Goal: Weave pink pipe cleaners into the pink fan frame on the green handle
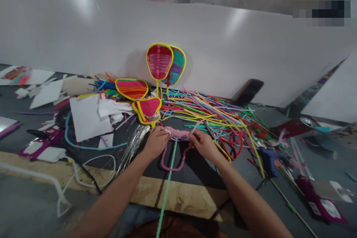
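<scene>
1. Nearest, a green twisted stem [166,187] runs from the bottom edge up between the two forearms toward the hands.
2. Just beyond, the left hand [156,142] and the right hand [203,144] are each pinched shut on an end of a pink fuzzy strip [178,133], which spans the gap between them; below it a pink loop [174,158] hangs down onto the dark table [195,167], its ends rising to the fingers.
3. Judging by that, this piece looks only begun: an outline exists, with no woven filling and no yellow rim like the finished ones.
4. Touching distance behind the left hand lies a yellow-edged pink fan [147,109], and beside it an orange-striped fan [132,88].
5. To the right spreads a loose heap of coloured sticks [212,109], much material unused, with red scissors [234,145] near the right hand.
6. Farthest, two upright fans [164,63] lean on the white board [251,44], apparently complete, and a dark phone [247,91] rests there too.
</scene>
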Demonstrator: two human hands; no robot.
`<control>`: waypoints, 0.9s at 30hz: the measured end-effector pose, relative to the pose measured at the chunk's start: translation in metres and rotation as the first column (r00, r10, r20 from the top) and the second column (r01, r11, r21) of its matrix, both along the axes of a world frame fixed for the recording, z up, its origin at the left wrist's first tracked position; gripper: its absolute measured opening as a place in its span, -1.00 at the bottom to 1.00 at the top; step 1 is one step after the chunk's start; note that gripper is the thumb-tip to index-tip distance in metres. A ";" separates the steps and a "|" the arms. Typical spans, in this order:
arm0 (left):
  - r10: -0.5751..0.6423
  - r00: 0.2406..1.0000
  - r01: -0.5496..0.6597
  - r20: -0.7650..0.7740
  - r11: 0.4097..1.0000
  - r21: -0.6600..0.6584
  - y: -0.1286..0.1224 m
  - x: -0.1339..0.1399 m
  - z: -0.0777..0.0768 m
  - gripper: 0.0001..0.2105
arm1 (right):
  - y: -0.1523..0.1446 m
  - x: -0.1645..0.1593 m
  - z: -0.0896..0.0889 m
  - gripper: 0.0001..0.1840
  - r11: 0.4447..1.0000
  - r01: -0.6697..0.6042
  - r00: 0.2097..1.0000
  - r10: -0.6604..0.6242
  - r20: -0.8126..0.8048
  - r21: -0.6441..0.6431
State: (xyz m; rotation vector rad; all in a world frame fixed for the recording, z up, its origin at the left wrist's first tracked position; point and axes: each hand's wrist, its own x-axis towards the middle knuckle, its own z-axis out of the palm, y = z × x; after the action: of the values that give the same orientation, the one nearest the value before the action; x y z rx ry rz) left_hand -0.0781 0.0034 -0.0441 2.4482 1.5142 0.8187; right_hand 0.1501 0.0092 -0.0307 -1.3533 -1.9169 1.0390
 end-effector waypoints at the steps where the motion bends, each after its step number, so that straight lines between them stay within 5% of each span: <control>1: -0.004 1.000 0.005 0.009 1.000 -0.017 0.000 0.001 0.000 -0.66 | 0.001 -0.004 -0.001 -0.82 1.000 -0.016 1.000 0.016 0.000 0.021; 11: -0.107 0.972 0.112 0.210 0.994 -0.010 0.002 0.000 -0.004 -0.84 | -0.002 -0.017 -0.012 -0.81 0.949 -0.071 0.973 -0.001 0.231 0.306; 16: -0.017 0.974 0.022 0.225 0.999 -0.023 0.002 0.004 -0.006 -0.76 | -0.007 -0.021 -0.011 -0.79 0.962 0.021 0.967 -0.089 0.241 0.271; 27: -0.070 0.991 0.074 0.114 0.997 -0.036 0.009 0.003 -0.005 -0.79 | -0.004 -0.027 -0.019 -0.78 0.972 0.042 0.998 -0.052 0.038 0.229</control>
State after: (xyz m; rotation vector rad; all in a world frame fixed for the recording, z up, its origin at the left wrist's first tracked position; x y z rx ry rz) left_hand -0.0755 0.0125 -0.0487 2.3702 1.3813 0.8882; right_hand 0.1230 0.0055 -0.0500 -1.2920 -1.9581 0.7451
